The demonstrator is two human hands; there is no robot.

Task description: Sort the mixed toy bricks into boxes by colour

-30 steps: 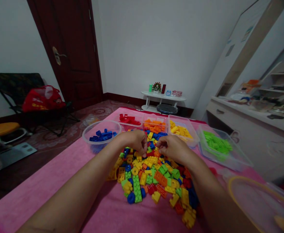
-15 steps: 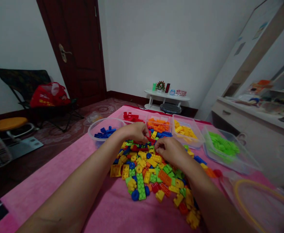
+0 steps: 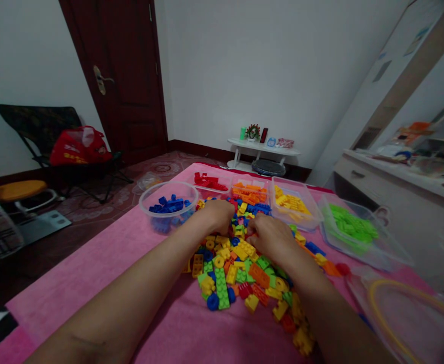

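My left hand [image 3: 220, 216] is closed, its fingers curled down at the far part of a pile of toy building bricks [image 3: 240, 275]. Whatever those fingers hold is hidden behind the hand. Just to the right, my right hand [image 3: 270, 233] is closed, with a red building brick [image 3: 250, 236] showing at its fingertips. Yellow, green, blue, orange and red pieces lie loose around and below both hands. A long green brick [image 3: 222, 288] and a blue wheel-like piece [image 3: 212, 302] lie at the near edge of the pile.
A round tub [image 3: 143, 208] of blue bricks stands left. Behind the pile, clear boxes hold red bricks [image 3: 210, 182], orange bricks [image 3: 250, 192] and yellow bricks [image 3: 290, 202]. Green bricks [image 3: 352, 225] fill a box at right, near a clear lid [image 3: 375, 293]. Pink cloth [image 3: 104, 263] covers the table.
My left hand has turned and lowered, hiding its fingers and the red piece seen there before. My right hand has shifted slightly right and down. The camera view has moved a little.
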